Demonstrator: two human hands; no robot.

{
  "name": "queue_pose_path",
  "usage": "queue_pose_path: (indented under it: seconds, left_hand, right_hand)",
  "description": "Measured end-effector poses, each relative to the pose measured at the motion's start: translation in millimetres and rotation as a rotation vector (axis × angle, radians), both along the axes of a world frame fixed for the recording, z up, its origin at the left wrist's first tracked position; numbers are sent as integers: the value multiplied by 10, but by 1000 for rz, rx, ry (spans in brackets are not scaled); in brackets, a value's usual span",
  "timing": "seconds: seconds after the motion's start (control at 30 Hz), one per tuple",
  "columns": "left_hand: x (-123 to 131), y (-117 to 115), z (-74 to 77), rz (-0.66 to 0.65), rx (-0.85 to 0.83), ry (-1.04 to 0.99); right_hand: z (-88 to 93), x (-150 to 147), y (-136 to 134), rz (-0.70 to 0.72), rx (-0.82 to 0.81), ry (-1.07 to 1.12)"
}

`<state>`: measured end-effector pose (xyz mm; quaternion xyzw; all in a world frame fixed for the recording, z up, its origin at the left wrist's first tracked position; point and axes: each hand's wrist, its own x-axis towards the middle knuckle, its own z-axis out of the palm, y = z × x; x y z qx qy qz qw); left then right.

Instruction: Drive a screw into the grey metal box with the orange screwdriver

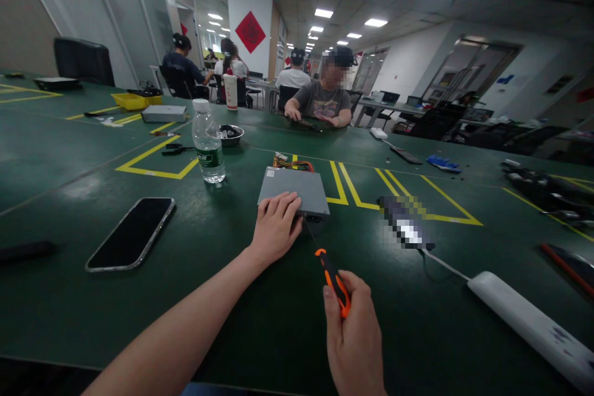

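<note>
At the far left a dark flat object [25,252] lies at the edge of the green table [223,303]. Right of it a phone [132,233] rests face up with its screen dark, and farther back stands a clear water bottle [208,142] with a small metal bowl [231,134] just behind it.

Near the middle sits a flat grey metal box [299,189], with a bundle of coloured wires [294,164] showing at its far edge. The left hand [276,226] lies palm down over the box's near left corner, fingers laid on the lid rather than closed around anything – it presses, it does not grasp.

Just to the right and closer to the body, the right hand [355,334] is wrapped firmly around the lower part of a screwdriver [331,275] with an orange and black handle. The handle rises out of the fist – its thin shaft slants up and left to the box's near face, right beside the left hand's fingers. So the box lies ahead and to the left of the gripping hand, joined to it only by the tool.

Further right a blurred device [403,223] lies on yellow tape lines, then a white power strip [529,322]. Across the table a person [322,99] sits.
</note>
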<state>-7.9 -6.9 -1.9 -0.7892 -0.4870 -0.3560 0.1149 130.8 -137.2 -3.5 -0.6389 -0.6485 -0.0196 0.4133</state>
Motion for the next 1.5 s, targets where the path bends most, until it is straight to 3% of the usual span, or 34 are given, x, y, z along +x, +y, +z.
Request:
queue_pose_path:
  seconds: [0.23,0.5,0.73,0.93,1.17,1.5]
  left_hand:
    - [0,9,-20,6,-4,0]
    - [-10,1,-9,-7,0,-2]
    - [-10,-7,-3,-10,-10,-8]
    - [-6,-1,-6,1,-9,-4]
    - [-9,0,8,-4,2,5]
    - [-4,7,-6,4,-2,3]
  right_hand:
    - [-35,-56,9,154,165,-108]
    - [16,28,-12,76,20,-174]
    - [-4,-44,28,153,105,-202]
    - [10,85,32,159,119,-136]
    - [-10,312,-15,80,194,-126]
    - [-53,305,37,81,164,-97]
